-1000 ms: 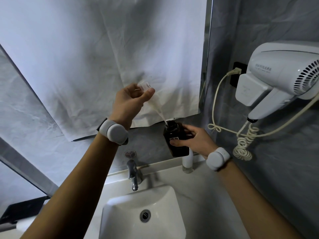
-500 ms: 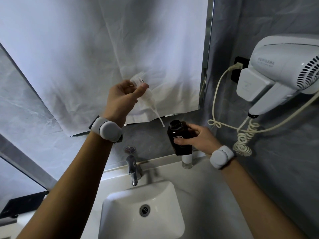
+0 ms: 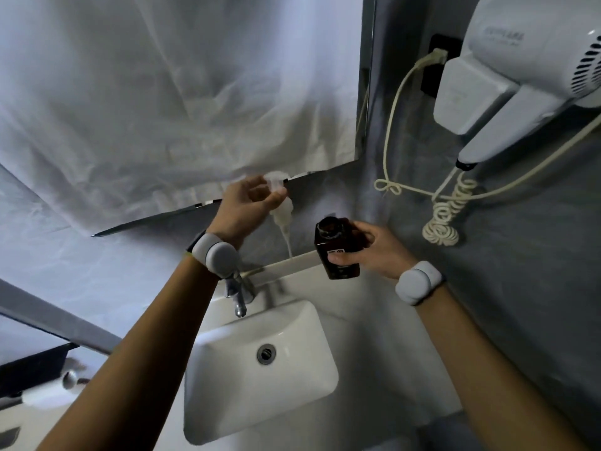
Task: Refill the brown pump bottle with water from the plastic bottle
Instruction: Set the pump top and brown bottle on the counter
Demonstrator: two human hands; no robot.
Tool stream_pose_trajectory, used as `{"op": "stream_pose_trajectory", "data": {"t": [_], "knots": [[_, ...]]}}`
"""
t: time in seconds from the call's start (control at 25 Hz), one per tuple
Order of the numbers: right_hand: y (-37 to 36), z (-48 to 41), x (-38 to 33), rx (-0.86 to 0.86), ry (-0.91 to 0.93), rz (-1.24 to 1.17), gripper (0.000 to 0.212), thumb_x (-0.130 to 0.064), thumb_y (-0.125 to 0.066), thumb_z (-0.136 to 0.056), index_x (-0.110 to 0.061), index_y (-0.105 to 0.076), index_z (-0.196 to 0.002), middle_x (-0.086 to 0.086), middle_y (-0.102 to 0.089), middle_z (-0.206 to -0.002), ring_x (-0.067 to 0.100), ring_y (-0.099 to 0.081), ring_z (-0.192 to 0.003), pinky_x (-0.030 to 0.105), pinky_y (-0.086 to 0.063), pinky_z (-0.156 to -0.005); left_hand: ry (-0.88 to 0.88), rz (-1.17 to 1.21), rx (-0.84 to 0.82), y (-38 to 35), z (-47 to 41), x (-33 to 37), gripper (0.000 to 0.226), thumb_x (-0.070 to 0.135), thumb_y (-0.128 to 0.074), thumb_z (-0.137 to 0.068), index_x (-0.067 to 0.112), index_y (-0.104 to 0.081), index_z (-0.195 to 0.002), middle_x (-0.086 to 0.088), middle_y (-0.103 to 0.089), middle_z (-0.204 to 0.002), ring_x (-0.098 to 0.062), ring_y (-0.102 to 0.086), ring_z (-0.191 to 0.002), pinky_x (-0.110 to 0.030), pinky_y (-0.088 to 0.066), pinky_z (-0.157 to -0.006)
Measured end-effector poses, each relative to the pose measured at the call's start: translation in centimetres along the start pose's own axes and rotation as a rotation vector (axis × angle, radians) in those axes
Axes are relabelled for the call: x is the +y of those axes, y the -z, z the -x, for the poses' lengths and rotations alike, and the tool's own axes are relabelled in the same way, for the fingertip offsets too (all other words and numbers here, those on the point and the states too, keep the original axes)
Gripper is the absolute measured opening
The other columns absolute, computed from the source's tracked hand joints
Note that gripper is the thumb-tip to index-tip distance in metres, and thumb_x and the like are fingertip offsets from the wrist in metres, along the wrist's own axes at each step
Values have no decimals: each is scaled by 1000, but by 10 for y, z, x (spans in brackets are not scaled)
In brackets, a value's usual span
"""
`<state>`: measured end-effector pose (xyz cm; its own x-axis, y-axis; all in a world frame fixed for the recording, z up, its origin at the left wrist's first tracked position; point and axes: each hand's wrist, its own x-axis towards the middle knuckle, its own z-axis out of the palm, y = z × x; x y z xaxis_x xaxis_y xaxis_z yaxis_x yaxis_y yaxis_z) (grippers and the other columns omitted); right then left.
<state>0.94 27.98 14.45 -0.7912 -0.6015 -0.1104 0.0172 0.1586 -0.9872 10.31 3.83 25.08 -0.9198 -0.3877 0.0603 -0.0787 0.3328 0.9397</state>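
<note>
Now, w/ our left hand [image 3: 247, 206] pinching the pump head [image 3: 282, 211], tube dangling, and our right hand [image 3: 377, 252] wrapped round the open brown bottle [image 3: 338, 255] over the counter [image 3: 374, 320] by the sink [image 3: 227, 385], we reckon a tilt could spill it, or the tube drip. No plastic bottle in view.

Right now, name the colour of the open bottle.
The open-necked bottle is dark brown; head view.

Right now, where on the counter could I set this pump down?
The counter is bare between the basin and the right wall, near your right hand, which holds the bottle. A narrower strip lies between the faucet and the bottle. Far left of the basin is crowded with blurred items. The pump is in your left hand.
</note>
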Motion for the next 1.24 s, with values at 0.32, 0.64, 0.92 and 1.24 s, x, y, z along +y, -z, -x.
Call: {"op": "stream_pose_trajectory", "data": {"t": [0.32,0.64,0.92,1.24], "knots": [[12,28,60,86,-99,-97,66,-39,-102,-42,-55,-78,-101,-17,-81,-110,3,-74,-109,35,-57,-101,103,-140,-235,-55,-6,-77,18,16,-72,-97,23,-73,-114,-11,-77,-112,-20,-71,-96,-29,-58,-89],[30,71,123,230,-219,-158,59,-13,-100,-59,-38,-78,-108,-14,-82,-111,8,-74,-112,28,-60,-97,339,-345,-398,-124,-7,-158,22,28,-80,-91,13,-71,-104,10,-73,-76,5,-69,-63,-8,-50,-63],[36,86,164,304,-288,-123,67,10,-91,-69,-10,-69,-129,8,-75,-126,22,-69,-122,36,-54,-107,443,-358,-488,-159,4,-215,20,23,-86,-84,19,-71,-71,24,-68,-50,18,-60,-47,2,-40,-49],[35,95,207,337,-351,-128,65,10,-92,-68,-31,-71,-113,1,-77,-118,0,-71,-109,35,-54,-105,474,-383,-502,-188,17,-249,15,13,-85,-85,11,-70,-87,17,-75,-59,6,-66,-50,-5,-47,-52]]}}
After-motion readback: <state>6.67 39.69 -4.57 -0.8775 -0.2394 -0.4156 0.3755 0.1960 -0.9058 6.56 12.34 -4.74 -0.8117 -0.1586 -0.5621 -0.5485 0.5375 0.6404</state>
